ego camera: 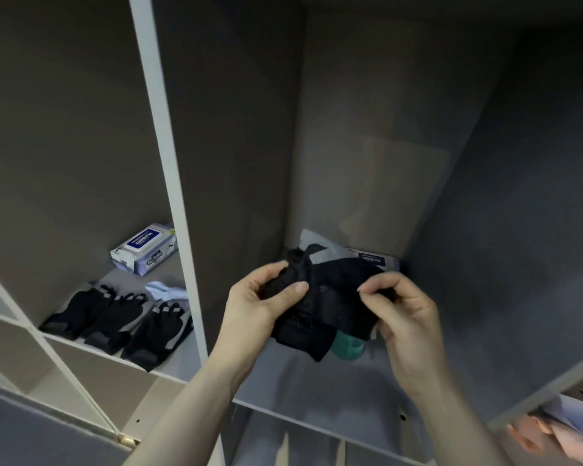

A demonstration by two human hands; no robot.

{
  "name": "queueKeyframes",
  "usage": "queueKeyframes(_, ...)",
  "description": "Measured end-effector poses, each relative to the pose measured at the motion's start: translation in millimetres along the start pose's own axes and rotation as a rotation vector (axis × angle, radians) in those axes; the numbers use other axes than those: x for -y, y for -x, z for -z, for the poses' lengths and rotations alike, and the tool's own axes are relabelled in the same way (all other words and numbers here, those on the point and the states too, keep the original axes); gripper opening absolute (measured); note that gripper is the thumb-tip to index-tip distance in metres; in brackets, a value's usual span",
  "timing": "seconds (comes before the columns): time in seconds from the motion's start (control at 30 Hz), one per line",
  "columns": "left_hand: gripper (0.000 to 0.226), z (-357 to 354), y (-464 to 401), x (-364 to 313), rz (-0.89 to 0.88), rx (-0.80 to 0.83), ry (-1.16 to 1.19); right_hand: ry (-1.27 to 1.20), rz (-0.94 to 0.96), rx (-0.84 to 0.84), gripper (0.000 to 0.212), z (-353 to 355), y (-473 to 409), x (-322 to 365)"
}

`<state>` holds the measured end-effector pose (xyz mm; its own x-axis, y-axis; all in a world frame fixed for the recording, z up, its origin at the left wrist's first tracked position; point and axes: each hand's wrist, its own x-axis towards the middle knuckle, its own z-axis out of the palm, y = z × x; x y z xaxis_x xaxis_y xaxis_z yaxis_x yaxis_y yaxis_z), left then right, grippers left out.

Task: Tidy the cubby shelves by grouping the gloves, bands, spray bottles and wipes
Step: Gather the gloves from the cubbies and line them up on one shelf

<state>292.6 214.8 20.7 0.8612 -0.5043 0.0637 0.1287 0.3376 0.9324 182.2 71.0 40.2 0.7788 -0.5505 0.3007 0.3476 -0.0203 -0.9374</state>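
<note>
Two hands work one black glove [320, 307] at the mouth of the right cubby [300, 381].

Left hand [260, 304] curls its grip round the glove's bunched end; right hand [408, 314] pinches the opposite edge between thumb and fingertip — the glove hangs in the air above the shelf, touching nothing else that shows; the risk, as a judgement, is that the limp fabric slips from so light a pinch, or drags the teal band [347, 346] lying just under it off the shelf; a wipes pack [374, 258] sits behind, partly hidden; in the left cubby three black gloves [118, 322] lie side by side, with another wipes pack [145, 248] behind them — the white divider [172, 183] stands between the two.
</note>
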Motion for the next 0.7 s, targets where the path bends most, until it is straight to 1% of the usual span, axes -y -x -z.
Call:
queueKeyframes(0.03, 0.036, -0.6, -1.5, -1.3, -0.037, -0.015, -0.020, -0.103, -0.058, 0.064, 0.014, -1.2, 2.3, 1.4)
queueKeyframes(0.07, 0.033, -1.0, -2.4, -3.1, -0.072, -0.020, -0.050, -0.202, -0.117, 0.094, 0.011, -2.4, 4.3, 1.6)
queueKeyframes(0.1, 0.031, -1.1, -2.5, -4.9, -0.103, -0.017, -0.080, -0.273, -0.169, 0.084, 0.016, -3.7, 6.0, 0.8)
queueKeyframes(0.13, 0.031, -0.6, -2.0, -6.6, -0.127, -0.008, -0.100, -0.314, -0.212, 0.031, 0.020, -5.0, 6.4, -1.5)
queueKeyframes(0.23, 0.037, 3.6, -0.4, -9.1, -0.154, 0.028, -0.107, -0.329, -0.261, -0.246, 0.037, -4.6, 2.7, -3.7)
queueKeyframes(0.3, 0.041, 7.9, 0.4, -9.7, -0.149, 0.044, -0.089, -0.355, -0.219, -0.409, 0.044, 2.7, -1.1, 2.3)
queueKeyframes(0.37, 0.049, 11.2, 1.7, -10.3, -0.152, 0.050, -0.087, -0.361, -0.145, -0.490, 0.041, 13.0, -3.1, 8.5)
queueKeyframes(0.43, 0.054, 12.4, 3.0, -9.7, -0.155, 0.059, -0.091, -0.330, -0.061, -0.503, 0.034, 17.9, -4.7, 11.3)
queueKeyframes(0.5, 0.052, 11.7, 4.3, -8.5, -0.138, 0.058, -0.090, -0.265, 0.037, -0.499, 0.031, 15.9, -5.4, 10.0)
queueKeyframes(0.63, 0.049, 5.4, 6.2, -4.2, -0.106, 0.044, -0.089, -0.084, 0.237, -0.464, 0.036, -1.1, -3.9, 4.3)
queueKeyframes(0.7, 0.048, 3.1, 6.2, -3.6, -0.098, 0.022, -0.041, -0.061, 0.302, -0.480, 0.038, -7.8, -2.9, -0.2)
